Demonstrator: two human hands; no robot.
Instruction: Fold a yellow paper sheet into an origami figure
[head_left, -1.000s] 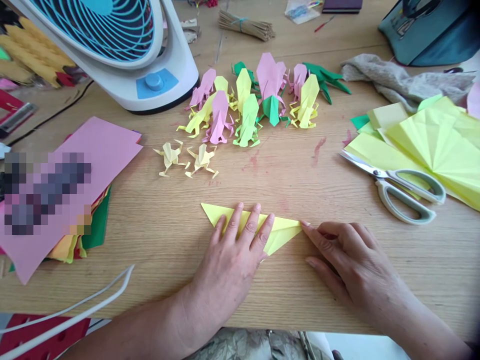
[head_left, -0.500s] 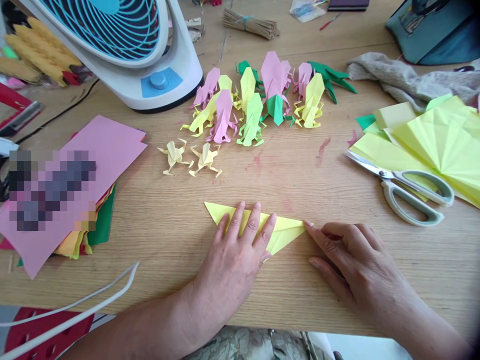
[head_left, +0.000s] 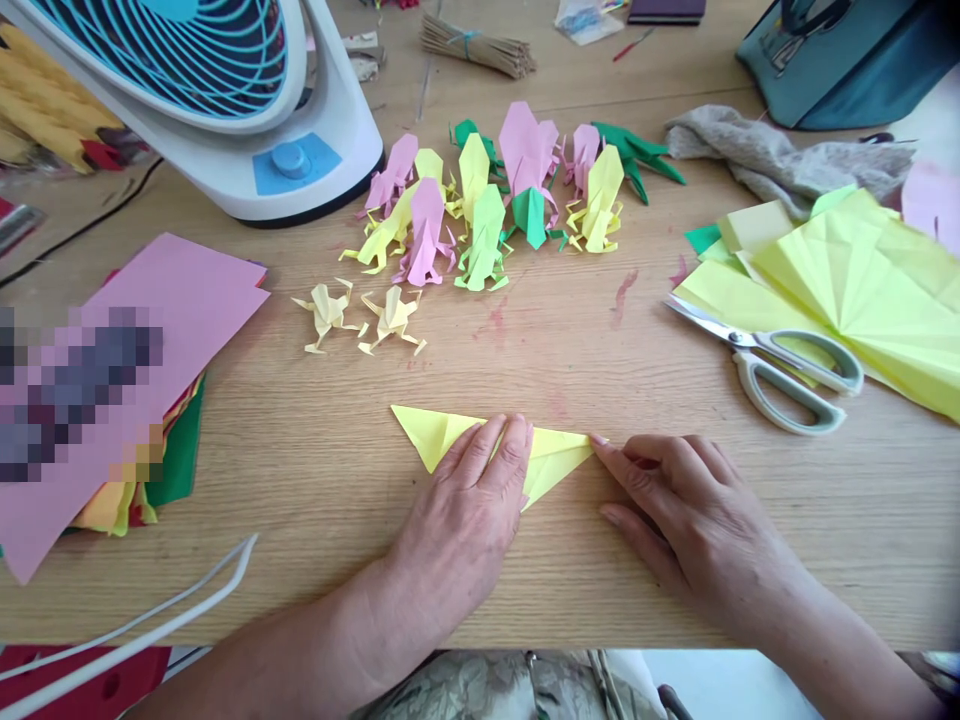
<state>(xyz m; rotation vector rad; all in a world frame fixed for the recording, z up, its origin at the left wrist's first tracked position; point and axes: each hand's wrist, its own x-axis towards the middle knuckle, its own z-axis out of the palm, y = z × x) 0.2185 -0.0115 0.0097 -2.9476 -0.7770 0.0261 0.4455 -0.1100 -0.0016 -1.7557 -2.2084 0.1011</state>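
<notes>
A folded piece of yellow paper (head_left: 551, 462), long and pointed at both ends, lies on the wooden table in front of me. My left hand (head_left: 469, 505) rests flat across its middle, fingers close together, hiding part of the paper. At the paper's right tip, my right hand (head_left: 675, 510) touches the corner with the index fingertip. Its thumb is held apart from that finger, and the other fingers are curled. Beyond the paper stand two small cream origami frogs (head_left: 394, 315) and several larger folded paper frogs (head_left: 482, 240) in pink, yellow and green.
Scissors (head_left: 795, 375) lie at right beside creased yellow paper (head_left: 847, 270). A stack of coloured paper (head_left: 187, 290) is at left, near a white and blue fan (head_left: 322, 130). Grey cloth (head_left: 750, 150), a teal bag (head_left: 832, 70) and a bundle of sticks (head_left: 480, 48) are farther back.
My left hand's fingers have drawn together, and the hand has shifted slightly on the paper. My right index finger stays at the right tip. The whole view has shifted a little.
</notes>
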